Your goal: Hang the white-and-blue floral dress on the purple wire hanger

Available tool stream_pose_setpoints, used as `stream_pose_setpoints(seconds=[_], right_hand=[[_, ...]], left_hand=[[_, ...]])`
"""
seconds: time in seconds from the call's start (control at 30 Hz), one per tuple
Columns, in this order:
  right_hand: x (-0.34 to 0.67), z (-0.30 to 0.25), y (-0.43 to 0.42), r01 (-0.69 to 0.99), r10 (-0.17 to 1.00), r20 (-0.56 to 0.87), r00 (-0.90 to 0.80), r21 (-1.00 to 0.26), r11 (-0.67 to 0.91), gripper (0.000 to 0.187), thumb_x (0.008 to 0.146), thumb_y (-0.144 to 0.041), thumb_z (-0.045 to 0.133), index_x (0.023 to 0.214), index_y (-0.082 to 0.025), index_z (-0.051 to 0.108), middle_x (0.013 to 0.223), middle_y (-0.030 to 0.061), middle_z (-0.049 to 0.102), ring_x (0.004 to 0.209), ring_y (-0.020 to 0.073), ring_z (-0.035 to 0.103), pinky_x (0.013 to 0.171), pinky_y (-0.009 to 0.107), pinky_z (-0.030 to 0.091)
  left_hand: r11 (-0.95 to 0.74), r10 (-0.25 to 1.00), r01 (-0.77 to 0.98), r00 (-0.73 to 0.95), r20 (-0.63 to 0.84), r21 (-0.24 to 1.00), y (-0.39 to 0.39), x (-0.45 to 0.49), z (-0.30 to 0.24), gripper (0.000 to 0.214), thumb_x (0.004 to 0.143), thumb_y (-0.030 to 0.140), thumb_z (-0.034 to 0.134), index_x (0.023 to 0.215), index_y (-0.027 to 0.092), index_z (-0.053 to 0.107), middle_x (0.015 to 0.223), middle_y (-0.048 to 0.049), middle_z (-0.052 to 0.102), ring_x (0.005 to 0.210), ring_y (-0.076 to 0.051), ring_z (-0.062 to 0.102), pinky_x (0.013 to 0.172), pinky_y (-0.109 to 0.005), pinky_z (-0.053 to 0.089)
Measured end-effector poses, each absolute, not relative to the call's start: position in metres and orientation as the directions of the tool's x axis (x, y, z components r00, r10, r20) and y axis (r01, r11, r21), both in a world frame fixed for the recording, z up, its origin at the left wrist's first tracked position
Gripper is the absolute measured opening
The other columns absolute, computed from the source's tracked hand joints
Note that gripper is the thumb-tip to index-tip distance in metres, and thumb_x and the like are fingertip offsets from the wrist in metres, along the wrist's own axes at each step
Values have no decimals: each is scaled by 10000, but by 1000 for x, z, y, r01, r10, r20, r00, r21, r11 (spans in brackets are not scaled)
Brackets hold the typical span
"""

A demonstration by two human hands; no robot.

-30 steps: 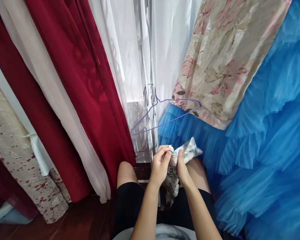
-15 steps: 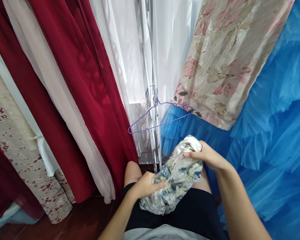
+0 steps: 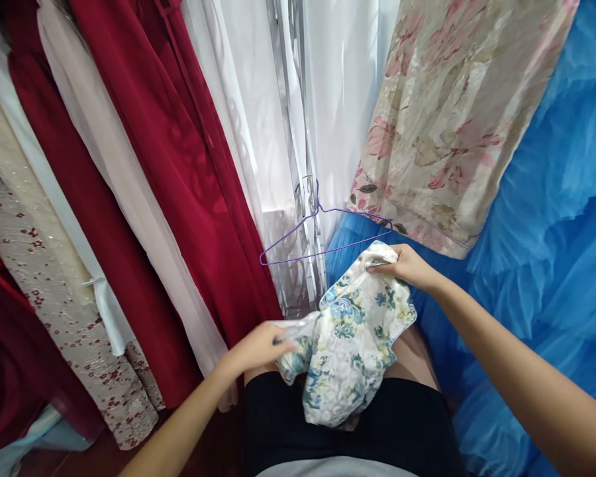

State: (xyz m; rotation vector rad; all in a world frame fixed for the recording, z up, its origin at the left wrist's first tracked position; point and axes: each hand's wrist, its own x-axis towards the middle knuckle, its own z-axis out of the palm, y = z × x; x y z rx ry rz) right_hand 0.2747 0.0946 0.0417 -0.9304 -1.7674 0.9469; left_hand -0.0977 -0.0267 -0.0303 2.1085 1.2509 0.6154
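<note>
Right of the purple hanger [image 3: 322, 252], ruffled blue fabric [image 3: 551, 265] fills the side of the view and also shows just beneath the hanger's right end. Left of the hanger, a dark red drape [image 3: 193, 185] runs down at a slant, and behind the hanger falls white fabric [image 3: 248, 99]. A beige flowered panel [image 3: 437, 132] hangs above and to the right of the hanger, its lower edge lying over the blue. Well below the hanger are the person's black shorts [image 3: 417, 424].

The patterned cloth [image 3: 350, 344], white with blue, green and yellow motifs, is below the hanger, spread between the two hands and over the lap. The right hand [image 3: 411, 267], just below the hanger's right end, pinches the cloth's top corner, thumb in front and fingers behind. The left hand [image 3: 261, 348], below the hanger's left end, is at a bunched, paler part on the cloth's left side; its fingers are blurred, so I cannot tell whether it grips the cloth or only touches it.

The right hand's fingertips are hidden behind the cloth, as is part of the lap. Both forearms are cut off by the frame. What the hanger's hook hangs on is hard to make out.
</note>
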Motion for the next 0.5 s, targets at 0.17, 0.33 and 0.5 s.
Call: stream_pose_setpoints(seconds=[0.17,0.33,0.5], right_hand=[[260,42,132,437,746,577,-331,-607,664,431,712,-313,789,1105,-142,748,1065,92,772,859,257,675,772,317,472],[240,42,157,707,799,489,-351,-421,568,87,784,-239,686,784,-166,733,859,112,778,775,244,657,640,269,371],[227,30,140,758,796,533,-287,-382,529,96,770,-193,613,691,-177,665,719,72,723,678,197,607,575,269,292]], left_hand=[[-523,837,650,269,476,552,40,-145,13,333,853,258,682,532,204,613,564,-6,574,593,-169,529,691,-251,409],[-530,796,588,96,598,611,78,-152,53,112,777,126,708,697,199,682,893,-68,714,961,-239,625,960,-300,404],[-579,692,731,207,692,361,85,-122,75,99,910,188,551,864,216,634,920,-66,662,913,-251,587,906,-329,404]])
